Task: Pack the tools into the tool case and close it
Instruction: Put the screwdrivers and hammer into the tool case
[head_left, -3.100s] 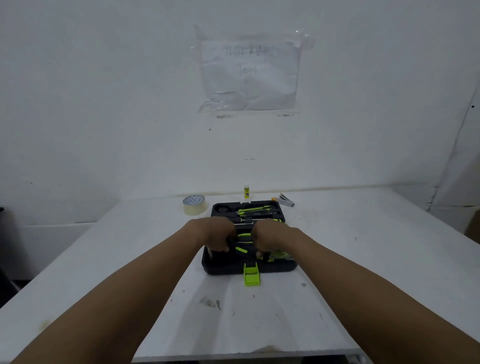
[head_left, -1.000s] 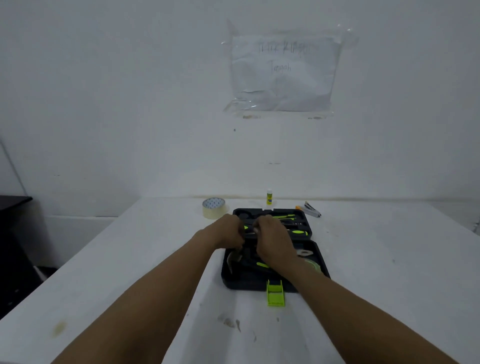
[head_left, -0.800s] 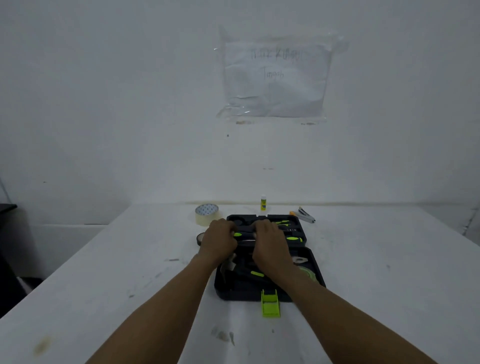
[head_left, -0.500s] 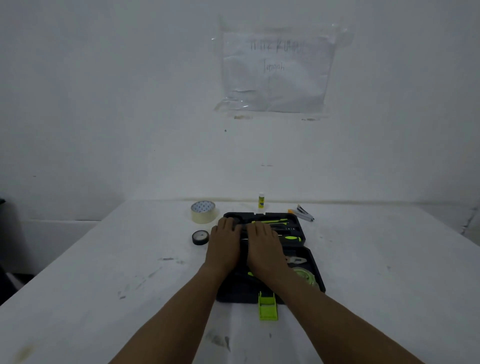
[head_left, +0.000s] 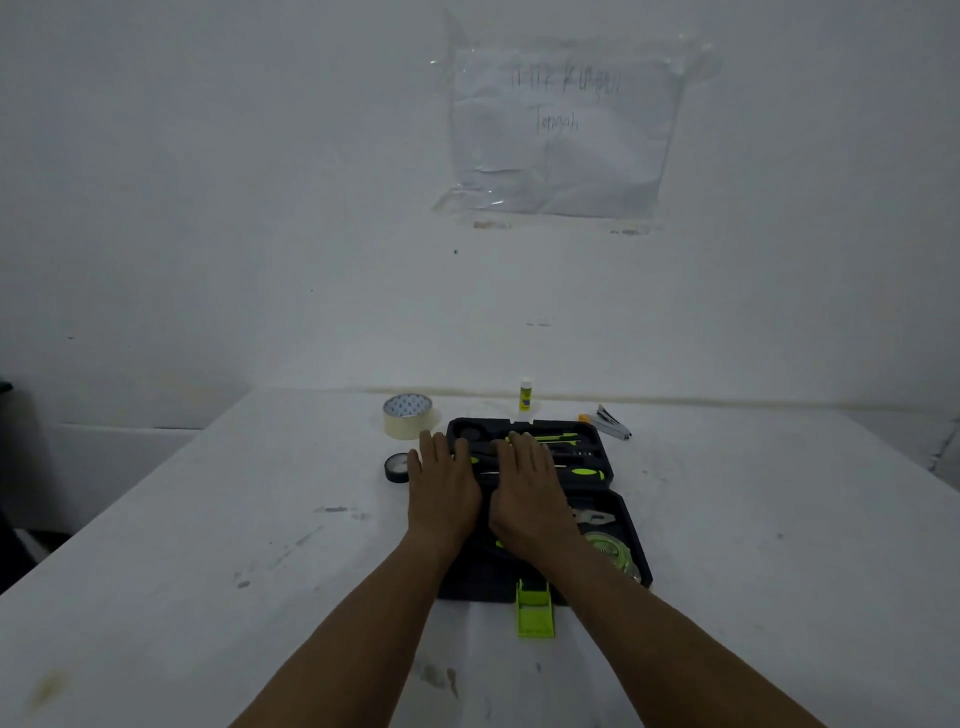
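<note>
White table (head_left: 727, 519) | both hands flat — left hand (head_left: 441, 493), right hand (head_left: 530, 499) — on tool case (head_left: 631, 545) | tape roll (head_left: 408, 414) beside

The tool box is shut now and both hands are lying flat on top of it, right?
Not quite. The head view shows the tool case open, with tools and a measuring tape showing inside and its green latch lying loose in front. The left hand and right hand do lie flat, across the open case.
</note>
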